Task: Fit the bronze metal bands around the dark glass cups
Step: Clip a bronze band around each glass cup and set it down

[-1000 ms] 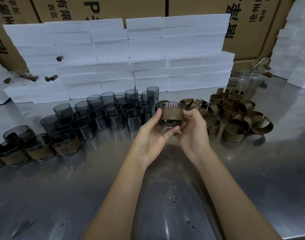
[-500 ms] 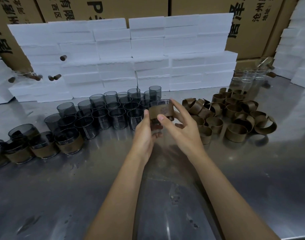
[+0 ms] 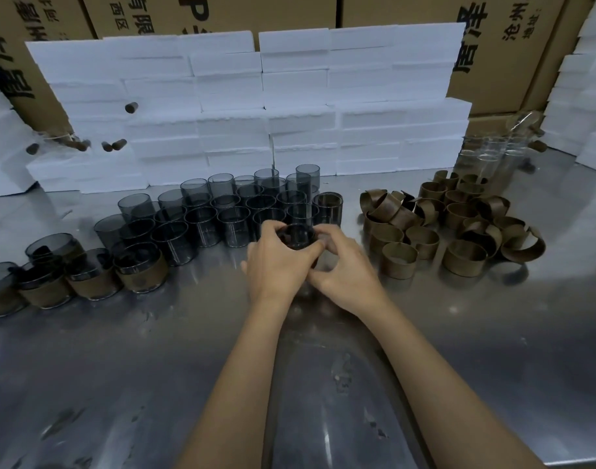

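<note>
Just in front of the cluster of bare dark glass cups (image 3: 222, 214), your left hand (image 3: 276, 265) and right hand (image 3: 343, 269) meet around one dark cup (image 3: 298, 235), fingers and thumbs curled about its sides, its mouth facing up and its axis upright on the steel table (image 3: 120, 367); whether its band is on, you cannot tell, since your fingers cover the wall. Both hands sit equally close to it, so neither has the advantage. To the left of that cluster stand the finished cups (image 3: 86, 279), each with a matt bronze sleeve round its lower half, and I judge this one belongs beside them, a reach that suits your left hand. To the right of the cluster lies the heap of loose bronze bands (image 3: 458, 225), thin curled strips, some closed into rings, some sprung open; your right hand is the nearer. The glass is smooth, smoky and see-through; the table is brushed and reflective
</note>
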`<state>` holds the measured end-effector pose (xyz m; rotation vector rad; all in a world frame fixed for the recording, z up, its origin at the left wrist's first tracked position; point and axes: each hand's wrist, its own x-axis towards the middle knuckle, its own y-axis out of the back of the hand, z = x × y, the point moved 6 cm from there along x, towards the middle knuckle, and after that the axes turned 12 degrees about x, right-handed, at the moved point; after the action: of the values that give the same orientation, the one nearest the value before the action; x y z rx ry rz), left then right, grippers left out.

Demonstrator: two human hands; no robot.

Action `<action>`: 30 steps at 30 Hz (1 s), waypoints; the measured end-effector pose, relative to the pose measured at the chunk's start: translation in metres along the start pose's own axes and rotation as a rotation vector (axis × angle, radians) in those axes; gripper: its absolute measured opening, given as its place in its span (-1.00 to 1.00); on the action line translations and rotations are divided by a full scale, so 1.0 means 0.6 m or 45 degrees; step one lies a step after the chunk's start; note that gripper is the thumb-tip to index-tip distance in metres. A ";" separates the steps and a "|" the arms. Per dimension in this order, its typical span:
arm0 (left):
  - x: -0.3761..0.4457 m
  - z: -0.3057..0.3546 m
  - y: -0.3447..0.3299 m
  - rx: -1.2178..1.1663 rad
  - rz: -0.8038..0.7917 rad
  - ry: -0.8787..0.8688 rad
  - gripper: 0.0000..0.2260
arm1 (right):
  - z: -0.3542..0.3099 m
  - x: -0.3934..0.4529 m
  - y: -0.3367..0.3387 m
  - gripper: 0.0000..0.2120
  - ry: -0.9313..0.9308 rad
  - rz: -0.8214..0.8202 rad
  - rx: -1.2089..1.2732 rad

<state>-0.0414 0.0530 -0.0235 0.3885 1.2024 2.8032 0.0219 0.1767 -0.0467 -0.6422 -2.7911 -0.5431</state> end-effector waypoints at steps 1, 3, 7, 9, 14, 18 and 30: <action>-0.002 -0.002 0.009 0.199 0.036 0.002 -0.46 | 0.006 0.001 -0.004 -0.37 -0.024 -0.031 0.009; -0.005 0.000 0.029 0.519 0.095 -0.017 -0.46 | 0.019 0.003 -0.008 -0.39 -0.075 -0.075 0.015; -0.007 -0.005 0.066 0.863 0.078 -0.010 -0.53 | 0.033 0.007 -0.004 -0.45 -0.129 -0.052 -0.001; -0.004 -0.028 0.082 1.004 0.011 0.047 -0.40 | 0.033 0.006 -0.003 -0.53 -0.141 -0.043 -0.016; -0.004 -0.116 0.126 1.056 -0.067 0.270 -0.22 | 0.032 0.001 -0.003 -0.56 -0.159 -0.076 -0.060; 0.002 -0.155 0.154 0.997 -0.107 0.341 -0.24 | 0.031 0.001 -0.002 -0.59 -0.154 -0.070 -0.060; 0.049 -0.149 0.168 1.163 -0.045 0.309 -0.33 | 0.030 0.005 -0.001 -0.70 -0.158 -0.063 -0.060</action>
<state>-0.0886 -0.0750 -0.0041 0.0460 2.4599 2.1291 0.0168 0.1848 -0.0626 -0.6390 -2.9253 -0.5995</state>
